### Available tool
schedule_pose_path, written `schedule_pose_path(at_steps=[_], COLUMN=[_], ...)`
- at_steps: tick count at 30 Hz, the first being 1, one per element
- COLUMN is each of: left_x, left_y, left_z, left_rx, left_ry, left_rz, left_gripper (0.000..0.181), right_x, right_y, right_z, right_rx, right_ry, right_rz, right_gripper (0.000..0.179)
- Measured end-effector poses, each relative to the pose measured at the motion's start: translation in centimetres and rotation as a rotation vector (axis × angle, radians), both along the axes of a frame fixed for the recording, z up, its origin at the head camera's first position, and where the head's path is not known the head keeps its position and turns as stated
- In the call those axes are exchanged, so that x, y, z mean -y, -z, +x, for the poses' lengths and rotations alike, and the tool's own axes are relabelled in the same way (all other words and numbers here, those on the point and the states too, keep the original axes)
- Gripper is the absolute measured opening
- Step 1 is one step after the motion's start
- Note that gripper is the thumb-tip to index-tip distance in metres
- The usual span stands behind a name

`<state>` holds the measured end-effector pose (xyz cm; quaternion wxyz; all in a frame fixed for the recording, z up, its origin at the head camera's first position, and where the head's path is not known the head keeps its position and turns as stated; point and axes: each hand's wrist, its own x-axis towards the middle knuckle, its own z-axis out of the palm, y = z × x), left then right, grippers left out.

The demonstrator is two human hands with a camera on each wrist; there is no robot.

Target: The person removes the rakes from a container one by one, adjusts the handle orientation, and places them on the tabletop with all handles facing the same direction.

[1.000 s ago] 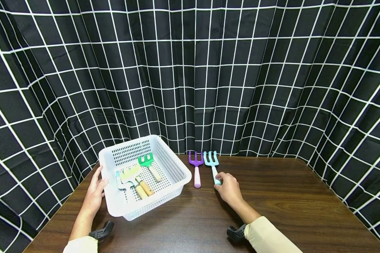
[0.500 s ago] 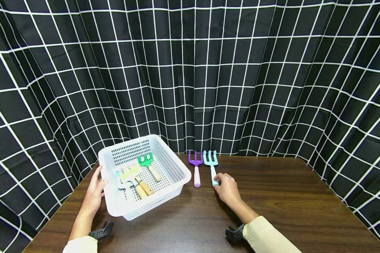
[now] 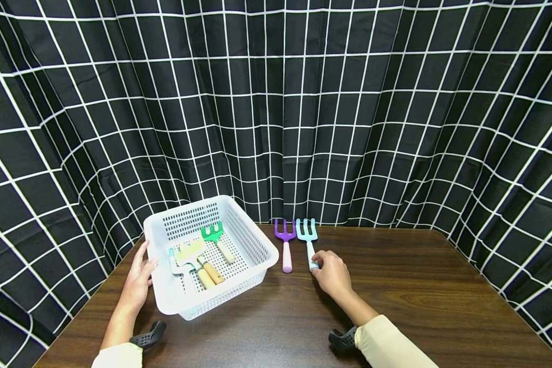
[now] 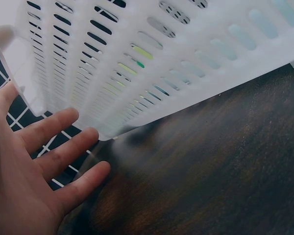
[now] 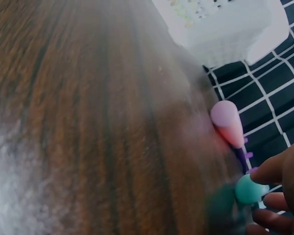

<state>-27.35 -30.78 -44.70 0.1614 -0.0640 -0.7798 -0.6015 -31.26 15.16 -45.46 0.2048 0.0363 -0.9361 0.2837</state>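
currently the right hand (image 3: pixel 332 272) sits at the butt end of the teal fork (image 3: pixel 307 236), fingertips (image 5: pixel 269 200) curled around the rounded handle tip in a light pinch; the fork lies flat on the table (image 3: pixel 418 296), tines toward the curtain (image 3: pixel 349 102), just beside the purple fork (image 3: pixel 285 240). left hand (image 3: pixel 139 278) rests flat against the outer wall of the white basket (image 3: pixel 253 244), fingers (image 4: pixel 59 147) straight and spread, gripping nothing. inside the basket: a green fork (image 3: pixel 213 236) and other wooden-handled tools (image 3: pixel 202 271). risk, as i judge it: a pinch so far out on the handle leaves the tine end heavy, so the fork could swing or slip on lifting, or knock the purple fork alongside.
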Motion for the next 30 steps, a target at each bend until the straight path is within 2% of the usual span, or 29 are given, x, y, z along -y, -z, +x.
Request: schedule_pose_path(at_steps=[3,6,9,14,20,26,28,30], left_x=[0.0,0.0,0.0,-0.1,-0.1,-0.2,-0.2,-0.1], left_y=[0.0,0.0,0.0,0.0,0.1,0.0,0.0,0.0], left_z=[0.0,0.0,0.1,0.1,0.1,-0.1,-0.1,-0.1], left_rx=[0.0,-0.004,-0.006,-0.01,-0.01,-0.016,-0.015,-0.008], left_ry=[-0.001,-0.005,-0.011,-0.015,-0.021,-0.024,-0.026,-0.03], left_rz=[0.001,0.0,-0.002,0.01,0.009,0.003,0.001,-0.003], left_gripper=[0.06,0.059,0.059,0.058,0.058,0.058,0.058,0.059], right_x=[0.1,0.5,1.0,2.1,3.7,5.2,5.7,6.3], right_y=[-0.4,-1.1,-1.9,-3.3,-5.2,-6.3,-6.6,-6.9], right_z=[0.1,0.2,0.2,0.4,1.2,2.1,2.5,2.9], right_rx=[-0.013,-0.05,-0.077,-0.035,-0.035,-0.058,-0.076,-0.091], right_ry=[0.005,-0.028,-0.086,-0.142,-0.187,-0.314,-0.366,-0.408], right_rz=[-0.026,-0.086,-0.202,-0.414,-0.542,-0.815,-0.863,-0.868], right_gripper=[0.02,0.018,0.016,0.016,0.016,0.02,0.022,0.024])
